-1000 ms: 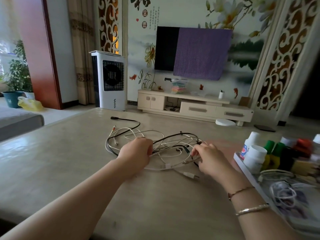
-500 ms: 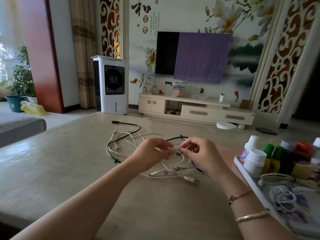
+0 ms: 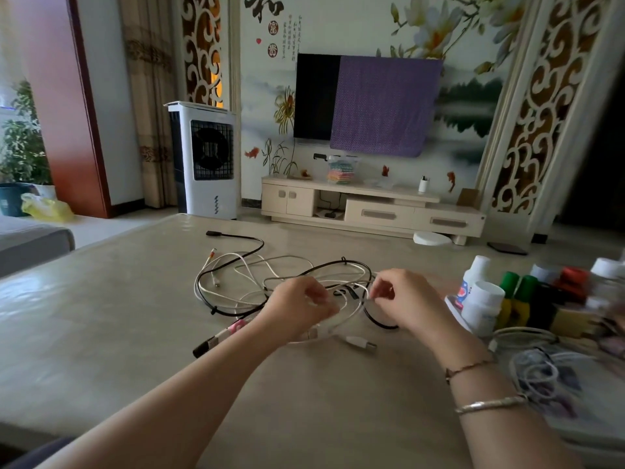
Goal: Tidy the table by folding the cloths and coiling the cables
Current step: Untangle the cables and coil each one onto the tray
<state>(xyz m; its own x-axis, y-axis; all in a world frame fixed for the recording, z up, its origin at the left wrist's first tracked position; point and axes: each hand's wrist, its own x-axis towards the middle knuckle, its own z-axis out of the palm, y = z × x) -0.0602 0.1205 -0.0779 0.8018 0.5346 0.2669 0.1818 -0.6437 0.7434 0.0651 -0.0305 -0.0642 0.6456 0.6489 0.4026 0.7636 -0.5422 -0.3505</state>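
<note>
Untangling step: left hand point(image 3: 297, 308) and right hand point(image 3: 402, 299) fingers pinch thin white cable point(image 3: 348, 311) from tangled black-and-white cable heap point(image 3: 257, 282); next, free it, then coil.

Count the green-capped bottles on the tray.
2. One green-capped bottle stands behind the white jar; the second is just to its right, touching or nearly so. Blurred bottles further right may hide more.

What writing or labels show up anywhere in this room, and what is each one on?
"和" in large black brush strokes: wall mural, top.
"富" and "贵" in red seals: same mural, just below.
Small vertical columns of characters beside them: too small to read.
Blue and red label on the white bottle: too blurred to read.
Other bottles on the tray: nothing legible.
</note>
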